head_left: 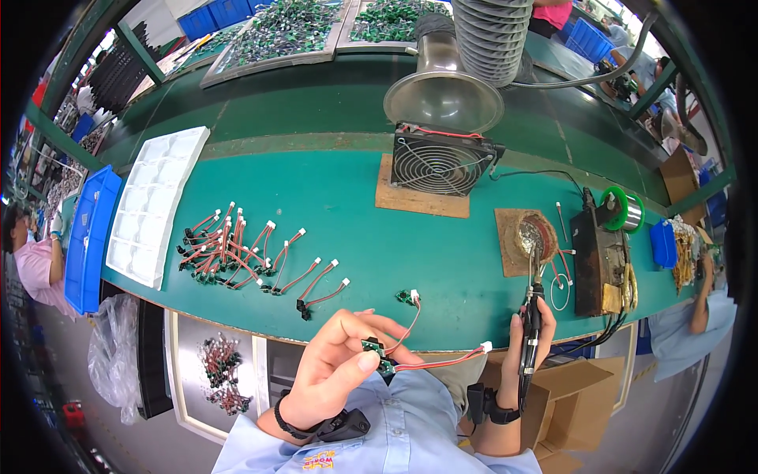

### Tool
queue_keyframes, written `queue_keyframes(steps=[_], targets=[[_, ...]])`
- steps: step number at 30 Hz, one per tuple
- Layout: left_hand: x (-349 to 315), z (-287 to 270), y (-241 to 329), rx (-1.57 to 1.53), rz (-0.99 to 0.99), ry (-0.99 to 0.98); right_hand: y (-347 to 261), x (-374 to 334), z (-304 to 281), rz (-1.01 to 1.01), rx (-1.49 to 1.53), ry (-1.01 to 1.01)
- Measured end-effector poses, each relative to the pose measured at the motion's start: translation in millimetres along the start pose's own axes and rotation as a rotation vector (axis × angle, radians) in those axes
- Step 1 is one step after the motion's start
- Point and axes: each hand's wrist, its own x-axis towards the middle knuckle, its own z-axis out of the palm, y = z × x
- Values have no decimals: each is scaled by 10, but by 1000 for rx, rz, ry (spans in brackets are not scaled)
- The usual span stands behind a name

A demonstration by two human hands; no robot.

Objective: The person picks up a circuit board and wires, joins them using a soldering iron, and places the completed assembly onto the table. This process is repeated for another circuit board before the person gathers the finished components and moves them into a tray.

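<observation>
My left hand [335,359] pinches a small green circuit board [384,365] between thumb and fingers, above the bench's front edge. Red and white wires run from it, one bundle ending in a white connector [486,347] at the right. Another small board [406,297] lies on the green mat just beyond, its wire leading toward my left hand. My right hand [538,332] is wrapped round the black handle of a soldering iron [530,320]. The iron points away from me, its metal tip at the round brown pot [535,237] of shiny bits.
Wired boards [229,249] lie heaped at left on the green mat [332,213]. Beyond them are a white tray [154,209] and blue bin [93,237]. A fan [442,162] stands below an exhaust hood [444,103]. Right are a dark box [594,261] and solder spool [624,210].
</observation>
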Motion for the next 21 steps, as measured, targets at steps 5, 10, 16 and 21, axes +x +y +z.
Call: queue_keyframes(steps=[5, 10, 16, 21], targets=[[39, -23, -160, -159, -75, 2, -29, -64, 33, 8, 51, 10], [70, -374, -306, 336, -87, -33, 17, -64, -15, 31, 66, 43], [27, -997, -139, 780, 96, 714, 5, -43, 36, -33, 44, 16], [-39, -827, -150, 1304, 319, 517, -29, -107, -98, -16, 167, 111]])
